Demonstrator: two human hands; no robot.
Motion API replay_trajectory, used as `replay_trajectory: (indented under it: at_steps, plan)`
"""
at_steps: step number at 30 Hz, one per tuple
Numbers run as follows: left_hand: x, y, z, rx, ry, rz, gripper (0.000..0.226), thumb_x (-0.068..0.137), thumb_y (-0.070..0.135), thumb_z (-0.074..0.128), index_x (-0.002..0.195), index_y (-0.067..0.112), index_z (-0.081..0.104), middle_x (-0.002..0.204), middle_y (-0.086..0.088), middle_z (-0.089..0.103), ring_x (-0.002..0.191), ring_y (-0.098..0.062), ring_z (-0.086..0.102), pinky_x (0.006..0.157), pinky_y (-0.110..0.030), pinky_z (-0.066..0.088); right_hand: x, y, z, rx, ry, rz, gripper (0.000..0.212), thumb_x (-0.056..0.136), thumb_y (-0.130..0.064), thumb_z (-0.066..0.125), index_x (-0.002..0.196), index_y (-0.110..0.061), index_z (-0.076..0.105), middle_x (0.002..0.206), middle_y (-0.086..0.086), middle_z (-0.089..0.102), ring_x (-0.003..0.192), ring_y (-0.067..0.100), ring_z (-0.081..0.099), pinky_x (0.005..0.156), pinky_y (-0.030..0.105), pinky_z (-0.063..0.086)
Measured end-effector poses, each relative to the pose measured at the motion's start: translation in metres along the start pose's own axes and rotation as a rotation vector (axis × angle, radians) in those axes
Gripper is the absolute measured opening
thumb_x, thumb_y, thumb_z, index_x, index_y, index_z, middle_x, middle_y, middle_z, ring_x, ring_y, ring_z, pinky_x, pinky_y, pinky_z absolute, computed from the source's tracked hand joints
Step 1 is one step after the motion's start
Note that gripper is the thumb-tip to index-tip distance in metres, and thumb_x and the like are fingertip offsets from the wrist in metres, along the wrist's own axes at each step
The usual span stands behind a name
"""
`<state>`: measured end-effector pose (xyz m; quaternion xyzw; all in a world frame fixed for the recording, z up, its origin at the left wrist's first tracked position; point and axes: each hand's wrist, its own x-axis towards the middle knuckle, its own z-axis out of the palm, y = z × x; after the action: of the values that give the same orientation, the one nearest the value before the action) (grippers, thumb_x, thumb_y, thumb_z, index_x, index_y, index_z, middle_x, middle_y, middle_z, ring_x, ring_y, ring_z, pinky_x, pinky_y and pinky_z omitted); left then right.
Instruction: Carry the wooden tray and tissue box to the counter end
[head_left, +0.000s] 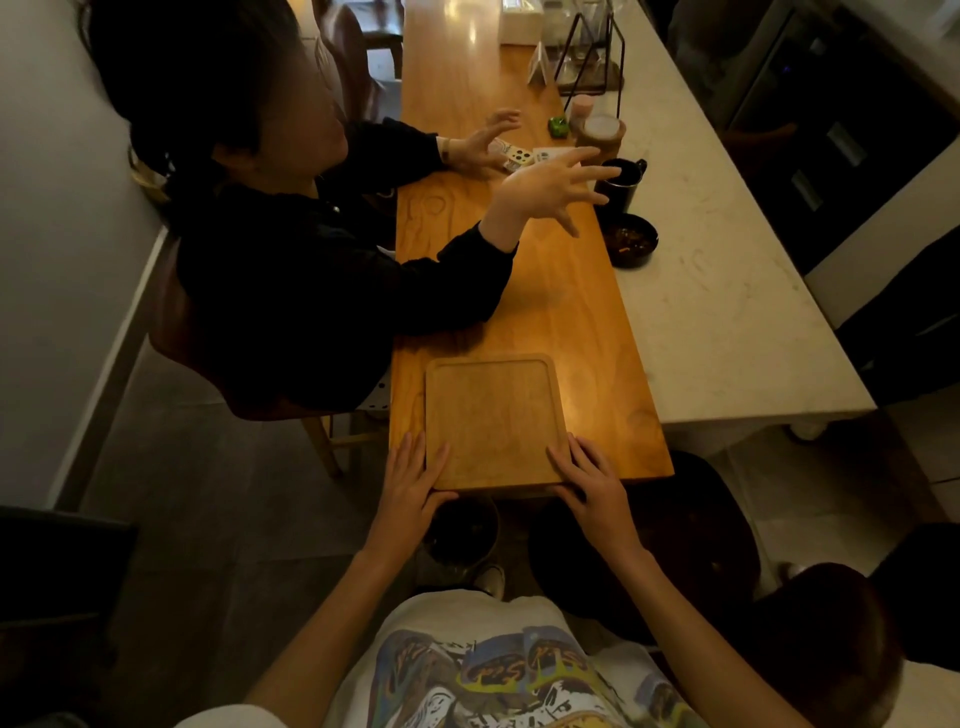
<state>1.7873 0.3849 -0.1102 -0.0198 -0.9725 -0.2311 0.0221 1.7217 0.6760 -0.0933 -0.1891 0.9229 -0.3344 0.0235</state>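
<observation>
A square wooden tray (493, 421) lies flat on the near end of the long wooden counter (587, 322), its near edge at the counter's edge. It holds nothing. My left hand (410, 483) grips the tray's near left corner, thumb on the rim. My right hand (589, 480) grips the near right corner the same way. A white tissue box (519, 22) stands far off at the counter's other end, partly cut by the top of the view.
A seated person in black (291, 249) leans over the counter's left side with both hands raised. Beyond stand a dark mug (621, 182), a dark bowl (632, 240), a lidded jar (598, 132) and a wire stand (592, 52). A white marble counter (727, 291) runs alongside on the right.
</observation>
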Motion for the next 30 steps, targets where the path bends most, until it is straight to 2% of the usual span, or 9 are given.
replay_trajectory:
  at_steps: [4, 6, 12, 14, 16, 18, 20, 23, 30]
  plan:
    - [0.000, 0.000, 0.000, 0.003, -0.009, -0.006, 0.067, 0.094, 0.044, 0.043, 0.153, 0.017, 0.028, 0.161, -0.013, 0.009, 0.150, -0.029, -0.004, 0.121, -0.049, 0.001, 0.000, 0.000, -0.001, 0.011, -0.004, -0.002, 0.068, 0.085, -0.009, 0.074, 0.146, -0.024, 0.047, 0.153, 0.007, 0.043, 0.145, 0.014, 0.023, 0.115, 0.038, 0.029]
    - [0.000, 0.001, -0.001, 0.002, -0.014, -0.006, 0.067, 0.094, 0.045, 0.042, 0.153, 0.017, 0.027, 0.162, -0.013, 0.008, 0.150, -0.028, -0.005, 0.121, -0.047, -0.001, 0.000, 0.000, -0.001, 0.015, 0.002, 0.000, 0.068, 0.085, -0.009, 0.074, 0.146, -0.023, 0.048, 0.153, 0.008, 0.044, 0.145, 0.015, 0.025, 0.115, 0.039, 0.029]
    - [0.000, 0.003, -0.004, 0.060, -0.045, -0.001, 0.070, 0.095, 0.056, 0.032, 0.153, 0.016, 0.029, 0.161, -0.017, 0.013, 0.150, -0.036, 0.003, 0.121, -0.051, 0.004, -0.001, -0.001, -0.001, -0.002, -0.002, -0.012, 0.070, 0.086, -0.011, 0.073, 0.147, -0.027, 0.043, 0.153, -0.002, 0.036, 0.146, 0.015, 0.021, 0.116, 0.039, 0.028]
    - [-0.002, 0.005, -0.006, 0.140, -0.066, -0.001, 0.072, 0.097, 0.061, 0.022, 0.153, 0.017, 0.029, 0.160, -0.020, 0.018, 0.149, -0.037, 0.005, 0.119, -0.059, 0.010, -0.003, -0.002, 0.000, -0.085, -0.027, -0.035, 0.072, 0.089, -0.015, 0.071, 0.151, -0.027, 0.038, 0.157, 0.003, 0.035, 0.150, 0.024, 0.020, 0.115, 0.043, 0.029]
    - [-0.004, 0.010, -0.008, 0.229, -0.086, -0.048, 0.071, 0.095, 0.061, 0.025, 0.153, 0.021, 0.030, 0.159, -0.021, 0.022, 0.149, -0.040, 0.008, 0.116, -0.065, 0.007, -0.008, -0.005, 0.004, -0.207, -0.018, -0.017, 0.071, 0.091, -0.023, 0.067, 0.154, -0.027, 0.035, 0.158, 0.009, 0.037, 0.150, 0.037, 0.018, 0.113, 0.050, 0.029]
    - [-0.006, 0.016, -0.009, 0.257, -0.092, -0.112, 0.071, 0.092, 0.061, 0.029, 0.153, 0.025, 0.031, 0.159, -0.022, 0.022, 0.148, -0.043, 0.010, 0.114, -0.067, 0.005, -0.013, -0.009, 0.008, -0.310, 0.007, 0.008, 0.070, 0.091, -0.028, 0.066, 0.154, -0.026, 0.036, 0.156, 0.012, 0.041, 0.146, 0.049, 0.021, 0.113, 0.064, 0.029]
    - [-0.007, 0.020, -0.009, 0.235, -0.099, -0.145, 0.071, 0.093, 0.063, 0.023, 0.153, 0.026, 0.029, 0.159, -0.023, 0.021, 0.148, -0.043, 0.009, 0.113, -0.067, 0.015, -0.015, -0.012, 0.010, -0.366, 0.014, 0.017, 0.069, 0.090, -0.027, 0.068, 0.153, -0.025, 0.038, 0.154, 0.013, 0.043, 0.141, 0.053, 0.028, 0.110, 0.071, 0.029]
    - [-0.009, 0.023, -0.010, 0.202, -0.108, -0.164, 0.073, 0.094, 0.066, 0.010, 0.154, 0.027, 0.026, 0.159, -0.024, 0.018, 0.148, -0.044, 0.005, 0.113, -0.065, 0.021, -0.016, -0.013, 0.012, -0.385, 0.024, 0.025, 0.068, 0.091, -0.024, 0.069, 0.152, -0.025, 0.040, 0.153, 0.014, 0.045, 0.139, 0.055, 0.032, 0.110, 0.072, 0.027]
    - [-0.009, 0.024, -0.009, 0.214, -0.105, -0.175, 0.070, 0.093, 0.061, 0.025, 0.155, 0.026, 0.025, 0.160, -0.023, 0.016, 0.148, -0.043, 0.003, 0.113, -0.064, 0.021, -0.015, -0.013, 0.010, -0.395, 0.005, 0.034, 0.069, 0.090, -0.027, 0.070, 0.152, -0.026, 0.039, 0.153, 0.012, 0.046, 0.138, 0.054, 0.035, 0.109, 0.072, 0.028]
